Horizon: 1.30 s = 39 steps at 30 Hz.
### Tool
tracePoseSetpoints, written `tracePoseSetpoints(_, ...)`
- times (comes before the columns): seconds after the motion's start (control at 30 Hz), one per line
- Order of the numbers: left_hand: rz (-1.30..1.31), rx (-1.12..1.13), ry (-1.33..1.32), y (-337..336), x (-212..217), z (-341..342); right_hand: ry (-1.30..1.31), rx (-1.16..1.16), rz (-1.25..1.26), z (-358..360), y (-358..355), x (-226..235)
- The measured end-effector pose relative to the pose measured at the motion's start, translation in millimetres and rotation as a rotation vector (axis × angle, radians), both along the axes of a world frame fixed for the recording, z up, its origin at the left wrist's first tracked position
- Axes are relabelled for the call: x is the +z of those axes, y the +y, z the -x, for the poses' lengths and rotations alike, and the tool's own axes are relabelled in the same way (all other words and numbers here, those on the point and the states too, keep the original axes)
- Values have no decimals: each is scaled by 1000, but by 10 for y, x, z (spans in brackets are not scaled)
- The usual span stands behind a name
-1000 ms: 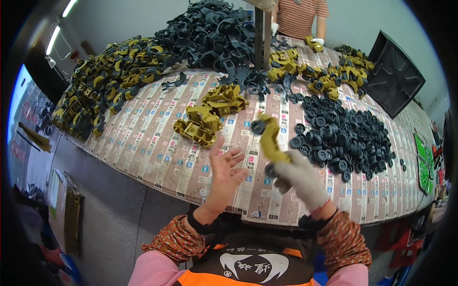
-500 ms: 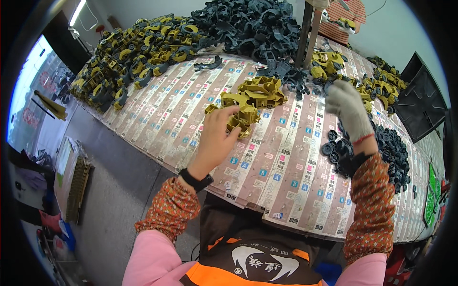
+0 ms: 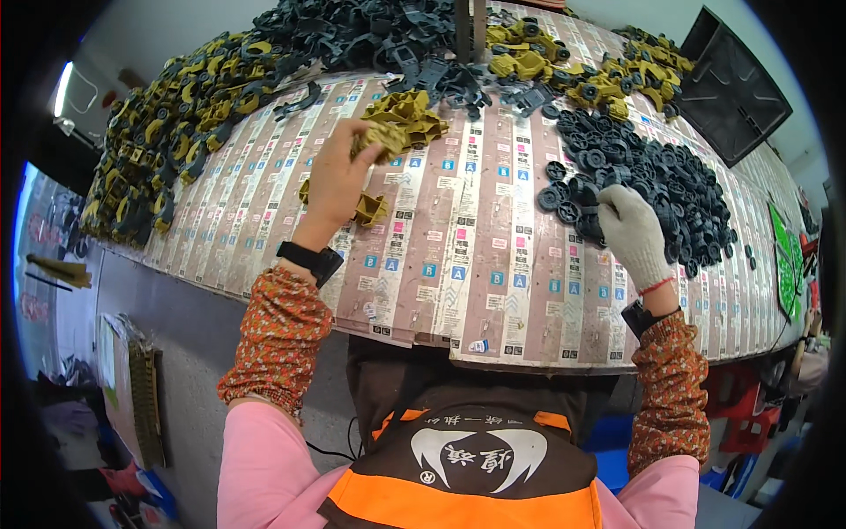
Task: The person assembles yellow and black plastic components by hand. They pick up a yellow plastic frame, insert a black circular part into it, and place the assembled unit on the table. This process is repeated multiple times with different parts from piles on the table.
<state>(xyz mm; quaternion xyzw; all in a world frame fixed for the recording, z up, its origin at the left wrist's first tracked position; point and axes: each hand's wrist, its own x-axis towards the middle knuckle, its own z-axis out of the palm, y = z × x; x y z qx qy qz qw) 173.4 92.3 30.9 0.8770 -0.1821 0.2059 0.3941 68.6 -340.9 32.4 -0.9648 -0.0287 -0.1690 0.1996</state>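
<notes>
My bare left hand [image 3: 337, 176] is closed around a yellow plastic toy car body [image 3: 385, 139], raised a little over the table. Just beyond it lie more yellow car bodies [image 3: 414, 115], and another yellow piece [image 3: 370, 210] rests beside my wrist, partly hidden by the hand. My right hand [image 3: 633, 231], in a whitish knitted glove, is at the near left edge of a heap of black toy wheels [image 3: 670, 185]. Its fingers are curled together; whatever they may hold is hidden. A few loose wheels [image 3: 555, 196] lie to the left of that hand.
Yellow and dark toy cars [image 3: 176, 132] are heaped at the far left. Dark grey plastic parts [image 3: 370, 35] form a pile at the back, near an upright post [image 3: 471, 31]. More yellow cars [image 3: 608, 84] and a black crate [image 3: 736, 88] are at the far right. Printed sheeting covers the table [image 3: 476, 309].
My left hand has closed on a yellow car body and lifted it. My right hand has come nearer, from beside the far yellow cars to the wheel heap. The whole view has shifted.
</notes>
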Motion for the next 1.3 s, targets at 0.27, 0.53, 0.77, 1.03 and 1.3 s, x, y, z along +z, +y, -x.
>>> tracePoseSetpoints(0.27, 1116, -288, 443, -203, 521, 441, -31, 200, 403, -302, 565, -190)
tracePoseSetpoints(0.53, 1390, -444, 1108, -590, 74, 1230, -42, 249, 246, -63, 765, -89)
tracePoseSetpoints(0.77, 1169, -451, 1151, -821, -163, 1688, 514, 274, -1118, 717, 1024, 161)
tracePoseSetpoints(1.03, 1144, -512, 1030, -1070, -111, 1975, 416, 274, -1343, 1156, 1318, -10)
tracePoseSetpoints(1.3, 815, -422, 843, -1072, -267, 2022, 502, 231, -1386, 1235, 1294, -53)
